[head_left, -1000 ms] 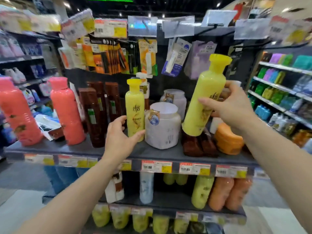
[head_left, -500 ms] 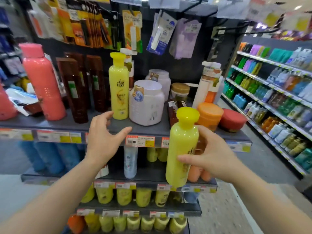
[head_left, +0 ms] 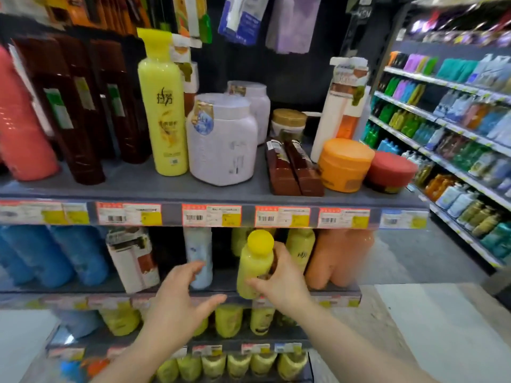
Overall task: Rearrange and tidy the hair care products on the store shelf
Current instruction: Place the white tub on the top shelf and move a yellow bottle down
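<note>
Gripped yellow bottle [head_left: 255,268] in right hand [head_left: 282,283], at middle shelf [head_left: 110,295] front, 6 o'clock of frame. Left hand [head_left: 177,305] empty, fingers spread wide. Best slid upright into yellow row [head_left: 300,248] at 1 o'clock, label outward.

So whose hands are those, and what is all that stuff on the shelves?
No machine here: a person wears a camera on the head, so you look down at their own two hands. The right hand has its fingers curled round a yellow bottle, level with the second shelf. The left hand is open and holds nothing. The top shelf carries another tall yellow bottle, dark brown bottles, white jars and an orange tub.
</note>
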